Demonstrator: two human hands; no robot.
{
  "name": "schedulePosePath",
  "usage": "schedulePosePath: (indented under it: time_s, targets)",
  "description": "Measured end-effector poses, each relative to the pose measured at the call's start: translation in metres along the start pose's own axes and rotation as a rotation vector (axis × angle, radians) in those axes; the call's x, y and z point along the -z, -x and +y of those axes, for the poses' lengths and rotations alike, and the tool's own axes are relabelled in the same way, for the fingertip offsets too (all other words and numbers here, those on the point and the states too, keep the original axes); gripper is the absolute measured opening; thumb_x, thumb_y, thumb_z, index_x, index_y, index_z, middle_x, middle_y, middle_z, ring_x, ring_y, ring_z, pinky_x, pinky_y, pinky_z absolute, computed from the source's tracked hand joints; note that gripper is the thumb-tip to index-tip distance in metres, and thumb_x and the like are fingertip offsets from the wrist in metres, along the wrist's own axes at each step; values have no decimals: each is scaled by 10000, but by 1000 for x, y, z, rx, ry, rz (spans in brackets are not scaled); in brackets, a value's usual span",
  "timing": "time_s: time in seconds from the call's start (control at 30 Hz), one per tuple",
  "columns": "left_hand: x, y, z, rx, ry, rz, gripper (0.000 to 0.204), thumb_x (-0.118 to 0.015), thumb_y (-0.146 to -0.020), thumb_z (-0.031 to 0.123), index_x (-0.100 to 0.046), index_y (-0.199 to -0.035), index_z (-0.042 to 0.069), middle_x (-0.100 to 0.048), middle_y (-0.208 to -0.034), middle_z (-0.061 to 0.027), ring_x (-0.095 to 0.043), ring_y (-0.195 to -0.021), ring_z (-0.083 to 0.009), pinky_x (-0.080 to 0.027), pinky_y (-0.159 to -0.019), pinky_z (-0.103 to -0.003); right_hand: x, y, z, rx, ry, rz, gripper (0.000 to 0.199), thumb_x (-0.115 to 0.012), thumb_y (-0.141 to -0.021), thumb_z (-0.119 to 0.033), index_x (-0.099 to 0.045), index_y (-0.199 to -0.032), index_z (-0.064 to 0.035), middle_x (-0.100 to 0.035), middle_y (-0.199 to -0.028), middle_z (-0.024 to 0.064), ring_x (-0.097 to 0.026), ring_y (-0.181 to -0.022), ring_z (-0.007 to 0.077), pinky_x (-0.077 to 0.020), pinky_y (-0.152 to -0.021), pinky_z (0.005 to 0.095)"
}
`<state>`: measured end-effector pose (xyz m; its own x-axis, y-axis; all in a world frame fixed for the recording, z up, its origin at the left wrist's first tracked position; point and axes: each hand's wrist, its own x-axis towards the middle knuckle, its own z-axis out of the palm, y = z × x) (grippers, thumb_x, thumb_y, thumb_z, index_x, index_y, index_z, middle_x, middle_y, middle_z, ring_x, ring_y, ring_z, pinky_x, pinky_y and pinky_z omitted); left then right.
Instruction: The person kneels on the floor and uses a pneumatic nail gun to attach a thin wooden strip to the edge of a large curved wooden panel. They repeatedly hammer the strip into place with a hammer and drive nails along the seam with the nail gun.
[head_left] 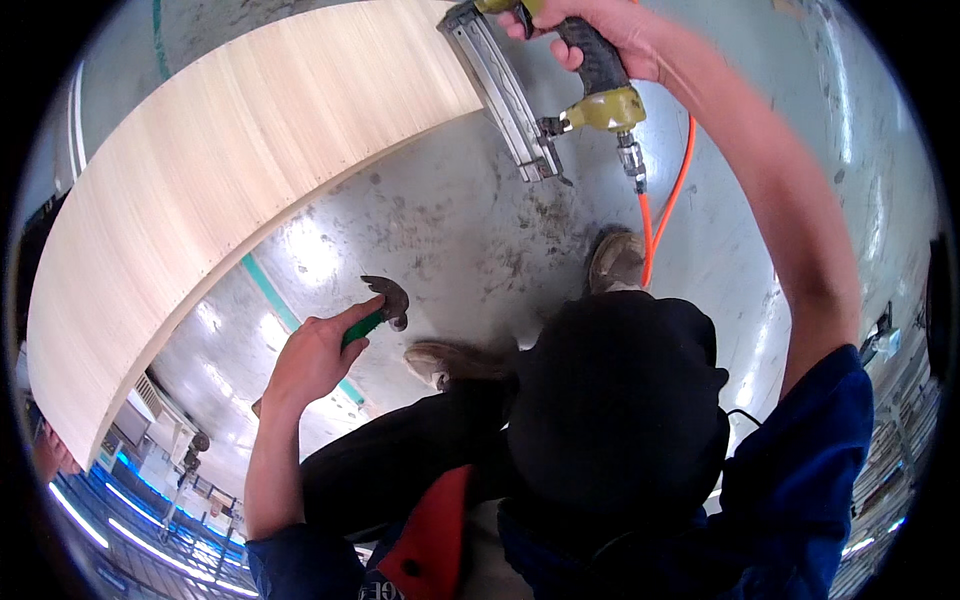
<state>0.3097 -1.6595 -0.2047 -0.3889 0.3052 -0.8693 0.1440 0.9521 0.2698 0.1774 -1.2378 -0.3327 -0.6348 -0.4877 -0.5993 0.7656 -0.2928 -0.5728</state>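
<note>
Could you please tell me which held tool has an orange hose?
The nail gun in the right grip, joined to the hose; the hammer has none.

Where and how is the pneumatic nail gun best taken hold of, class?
By its black handle, probably best from the person's right, where the right hand already grips: the handle stands apart from the straight metal magazine, leaving a gap that lets a grip wrap around.
</note>
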Motion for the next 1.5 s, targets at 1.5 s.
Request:
schedulePosePath:
  time_s: [1.5]
  targets:
    - [11,4,40,-58,-163,50,578,-697,-867,69,-558,-1402,236,-687,-852,-175,-644,-705,-367,-537,-754,-436,-8,67,74,42,-104,-42,380,-572,-877,-60,-606,-1249,14,-646,-1122,62,-553,-635,92,-481,-542,207]
